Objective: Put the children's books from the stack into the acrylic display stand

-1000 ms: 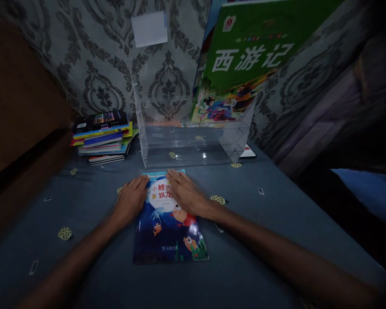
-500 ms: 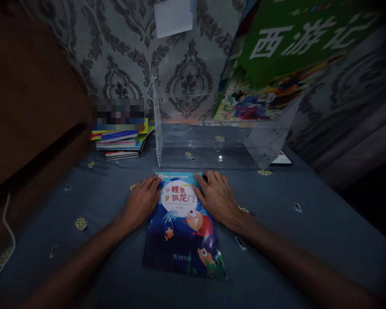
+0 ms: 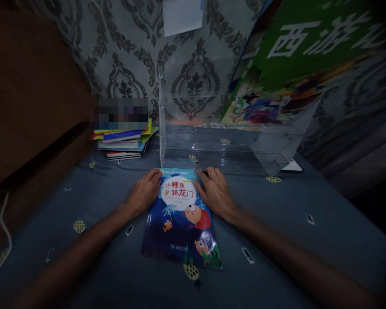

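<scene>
Book between both hands, long axis pointing away from me toward the clear stand.
I see the book (image 3: 180, 221) flat on the cloth (image 3: 276, 223), its far end just short of the stand (image 3: 217, 148); the left hand (image 3: 146, 189) and right hand (image 3: 215, 191) are equally near, half-curled at its upper side edges, though I can't tell whether either grips.

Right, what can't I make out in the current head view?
All in the head view:
- Top of the book stack: masked by a pixelated patch.
- Green book: top cut off by the upper edge.
- White item: partly hidden by the clear stand's side panel.
- Blue book: smallest cover print too tiny to read.
- Undersides of left hand and right hand: hidden by the hands themselves.
</scene>
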Tool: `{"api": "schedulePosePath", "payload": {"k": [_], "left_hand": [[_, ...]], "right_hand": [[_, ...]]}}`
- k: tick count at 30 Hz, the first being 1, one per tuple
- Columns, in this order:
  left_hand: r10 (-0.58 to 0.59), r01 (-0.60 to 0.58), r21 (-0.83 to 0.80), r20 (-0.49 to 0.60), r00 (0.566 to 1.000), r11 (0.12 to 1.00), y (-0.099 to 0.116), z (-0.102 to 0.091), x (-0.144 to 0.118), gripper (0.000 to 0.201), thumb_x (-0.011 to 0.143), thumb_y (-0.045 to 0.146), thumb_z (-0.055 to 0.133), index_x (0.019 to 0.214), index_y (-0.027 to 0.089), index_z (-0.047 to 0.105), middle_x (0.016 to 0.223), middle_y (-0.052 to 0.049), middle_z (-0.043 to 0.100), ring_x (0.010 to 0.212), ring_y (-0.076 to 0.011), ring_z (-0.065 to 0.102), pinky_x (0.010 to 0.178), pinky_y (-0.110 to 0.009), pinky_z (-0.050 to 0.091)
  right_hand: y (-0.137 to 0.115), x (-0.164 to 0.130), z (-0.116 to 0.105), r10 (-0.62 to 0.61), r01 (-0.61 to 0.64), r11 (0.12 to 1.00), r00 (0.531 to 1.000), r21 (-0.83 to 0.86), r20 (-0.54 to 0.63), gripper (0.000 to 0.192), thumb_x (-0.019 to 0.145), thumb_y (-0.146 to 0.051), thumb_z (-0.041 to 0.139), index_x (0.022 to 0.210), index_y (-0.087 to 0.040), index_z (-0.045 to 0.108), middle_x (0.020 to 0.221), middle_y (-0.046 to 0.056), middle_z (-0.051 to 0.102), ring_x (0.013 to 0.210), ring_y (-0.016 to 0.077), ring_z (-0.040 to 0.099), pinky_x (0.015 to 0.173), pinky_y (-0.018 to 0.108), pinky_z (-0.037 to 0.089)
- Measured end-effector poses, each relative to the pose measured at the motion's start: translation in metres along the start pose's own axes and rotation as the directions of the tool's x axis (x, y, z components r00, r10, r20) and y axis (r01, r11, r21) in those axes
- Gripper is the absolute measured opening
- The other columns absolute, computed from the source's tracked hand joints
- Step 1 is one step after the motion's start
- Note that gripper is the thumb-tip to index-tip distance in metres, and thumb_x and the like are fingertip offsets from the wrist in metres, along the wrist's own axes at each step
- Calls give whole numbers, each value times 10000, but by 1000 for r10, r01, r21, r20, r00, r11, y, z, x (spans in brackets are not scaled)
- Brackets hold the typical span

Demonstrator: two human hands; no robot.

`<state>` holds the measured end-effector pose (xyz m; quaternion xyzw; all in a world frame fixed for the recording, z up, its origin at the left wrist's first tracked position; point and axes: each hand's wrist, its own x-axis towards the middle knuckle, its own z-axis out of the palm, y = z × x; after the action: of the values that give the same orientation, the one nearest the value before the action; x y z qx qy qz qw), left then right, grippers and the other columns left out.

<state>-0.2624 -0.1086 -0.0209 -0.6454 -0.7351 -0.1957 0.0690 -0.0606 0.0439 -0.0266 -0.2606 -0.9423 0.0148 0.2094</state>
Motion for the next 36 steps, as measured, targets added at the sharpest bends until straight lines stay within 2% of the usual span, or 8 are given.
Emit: {"api": "schedulePosePath", "payload": {"k": [6,9,16,20,26,31,36], "left_hand": [[37,-34,67,-48,998,997,-2,3,-3,335,1000,200,402,1267,153,599,1272,-121,662,1170,-254,622,1025,-437,519],[65,-61,127,-33,997,990,-1,-2,-2,326,990,197,424,1241,130,620,1270,-141,664,1179,-283,604,1005,-464,509],[140,-156,140,115,983,978,13,-13,12,375,907,90,461,1233,138,638,1233,-135,665,1103,-271,614,936,-435,514],[227,-241,76,162,960,968,38,-4,31,398,892,68,458,1248,125,626,1230,-125,661,1115,-265,596,953,-422,504],[291,-320,84,245,925,944,71,11,65,477,840,25,457,1275,152,607,1260,-106,639,1089,-253,581,910,-409,500],[307,-322,33,232,923,946,71,16,74,437,891,51,431,1275,156,611,1248,-98,645,1091,-246,579,934,-414,487],[317,-320,-20,208,925,947,65,19,70,477,893,47,418,1331,144,581,1306,-112,627,1117,-260,568,931,-437,481]], "right_hand": [[9,-2,-12,43,-46,998,994,34,104,404,989,-305,427,1274,-117,642,1131,168,623,1042,313,547,889,432,435],[16,-4,-15,57,-64,996,992,65,116,404,986,-308,447,1282,-122,649,1139,161,635,1053,306,551,894,427,430],[30,-1,-8,71,-89,961,994,260,78,328,953,-239,493,1191,-201,716,1082,107,662,1007,256,570,883,385,438],[35,2,-6,89,-112,923,993,368,80,334,945,-190,479,1163,-196,732,1066,97,664,1008,245,579,915,387,442],[35,2,-5,117,-136,901,991,412,71,334,936,-174,489,1155,-203,740,1064,92,664,1028,249,576,931,401,441],[35,1,-3,154,-146,879,988,454,19,332,929,-172,484,1137,-205,741,1047,91,695,1035,246,599,957,409,451],[35,-1,-2,150,-70,792,985,607,-81,415,903,-123,460,1246,-226,669,1141,56,736,1071,221,641,983,406,480]]}}
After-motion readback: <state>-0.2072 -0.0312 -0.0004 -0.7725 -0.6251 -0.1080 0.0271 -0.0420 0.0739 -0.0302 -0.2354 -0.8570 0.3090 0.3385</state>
